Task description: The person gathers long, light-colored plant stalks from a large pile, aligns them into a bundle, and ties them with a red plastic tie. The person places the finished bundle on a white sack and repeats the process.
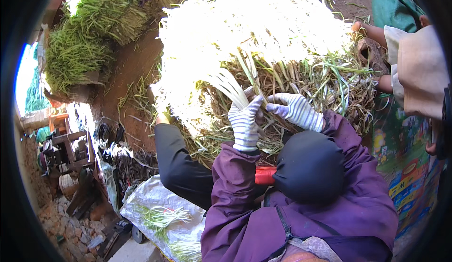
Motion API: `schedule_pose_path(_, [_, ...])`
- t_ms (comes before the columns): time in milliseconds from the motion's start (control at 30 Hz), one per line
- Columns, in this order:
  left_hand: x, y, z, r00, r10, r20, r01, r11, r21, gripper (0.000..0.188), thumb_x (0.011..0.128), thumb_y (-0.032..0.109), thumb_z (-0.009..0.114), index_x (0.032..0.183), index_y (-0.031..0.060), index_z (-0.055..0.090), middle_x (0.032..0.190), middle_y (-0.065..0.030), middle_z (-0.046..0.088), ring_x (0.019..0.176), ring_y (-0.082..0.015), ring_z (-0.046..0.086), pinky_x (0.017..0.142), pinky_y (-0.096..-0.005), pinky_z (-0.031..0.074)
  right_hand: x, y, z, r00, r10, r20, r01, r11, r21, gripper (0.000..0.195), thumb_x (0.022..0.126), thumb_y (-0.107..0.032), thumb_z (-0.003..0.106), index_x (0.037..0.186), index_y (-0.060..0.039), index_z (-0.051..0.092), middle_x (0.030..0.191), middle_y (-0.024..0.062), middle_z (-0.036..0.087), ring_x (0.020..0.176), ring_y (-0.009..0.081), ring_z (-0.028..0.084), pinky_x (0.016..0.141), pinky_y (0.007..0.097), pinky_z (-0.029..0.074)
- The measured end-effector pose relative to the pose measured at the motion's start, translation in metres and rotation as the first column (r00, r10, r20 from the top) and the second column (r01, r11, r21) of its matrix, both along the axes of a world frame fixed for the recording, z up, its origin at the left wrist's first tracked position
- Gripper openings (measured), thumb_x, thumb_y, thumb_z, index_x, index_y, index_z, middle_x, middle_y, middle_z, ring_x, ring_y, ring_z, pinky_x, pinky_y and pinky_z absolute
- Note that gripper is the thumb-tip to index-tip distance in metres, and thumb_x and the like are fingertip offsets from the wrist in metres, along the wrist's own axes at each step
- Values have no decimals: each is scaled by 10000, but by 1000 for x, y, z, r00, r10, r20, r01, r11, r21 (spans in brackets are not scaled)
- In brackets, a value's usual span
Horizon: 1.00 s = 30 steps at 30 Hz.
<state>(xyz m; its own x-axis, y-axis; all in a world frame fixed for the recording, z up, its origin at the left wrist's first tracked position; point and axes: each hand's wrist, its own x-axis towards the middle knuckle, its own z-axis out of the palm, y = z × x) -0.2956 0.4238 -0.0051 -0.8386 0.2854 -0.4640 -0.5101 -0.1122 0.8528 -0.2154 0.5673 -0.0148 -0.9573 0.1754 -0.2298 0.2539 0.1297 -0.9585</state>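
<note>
Before me lies a large heap of leafy stalks (310,74), with dry brown leaves along its near side. My left hand (243,120), in a white and blue striped knit glove, grips a bunch of pale-stemmed stalks (227,87). My right hand (296,110), gloved alike, is beside it with thumb and finger pinched at the lower end of a few green stalks (251,67). These stalks rise between both hands, and the pinched spot is partly hidden. Strong sunlight washes out the heap's far part.
My dark-clad knee (310,166) is below the right hand. Bundled stalks (169,216) lie on a white plastic sheet (141,195). Another green pile (81,53) stands far left. At right, a person in beige clothing (420,67) is by the heap, near a printed mat (402,163).
</note>
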Motion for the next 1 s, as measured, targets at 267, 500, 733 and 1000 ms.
schedule_pose_path(267, [15,32,-8,993,42,114,-63,979,192,363,824,34,680,1169,0,571,758,-37,612,534,-114,530,463,-235,457,17,17,-8,986,-153,-72,156,987,38,374,888,-346,623,1041,-6,659,898,136,693,814,222,657,749,338,511])
schedule_pose_path(500, [12,19,-20,940,-282,193,128,814,567,277,884,158,648,1134,66,575,844,-3,599,711,-77,550,596,-248,468,27,10,-8,961,-259,-95,271,948,165,403,864,-370,630,1062,-20,653,990,182,674,920,314,649,800,380,503])
schedule_pose_path(733, [18,3,-6,953,-188,239,34,846,532,247,911,261,618,1091,95,587,782,-4,547,632,-90,480,609,-244,454,32,10,7,993,-120,16,107,936,335,301,868,-332,610,903,-37,660,867,163,658,812,326,640,720,418,487])
schedule_pose_path(1000, [-20,-27,-11,987,-41,156,-52,838,544,169,920,216,613,1019,80,597,653,45,448,533,-39,373,488,-198,327,66,35,2,981,-72,182,-106,583,805,273,836,-288,556,732,-42,613,568,151,571,547,344,591,500,482,445])
